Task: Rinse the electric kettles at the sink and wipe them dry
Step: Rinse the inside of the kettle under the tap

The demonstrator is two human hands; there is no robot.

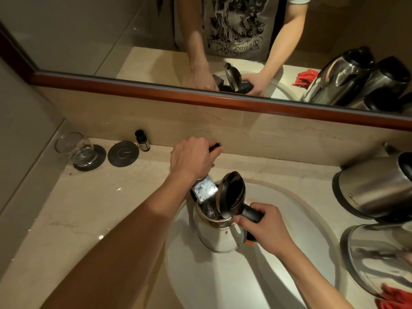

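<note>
A steel electric kettle stands tilted in the white sink, its black lid flipped up. My right hand grips its black handle. The flat chrome faucet spout reaches over the kettle's mouth, and water shows inside. My left hand grips the faucet lever behind the sink. Two more steel kettles stand on the counter at the right, one at the back and one nearer.
A red cloth lies at the lower right beside the near kettle. On the left of the counter are a glass on a dark coaster, a second coaster and a small bottle. A mirror hangs above.
</note>
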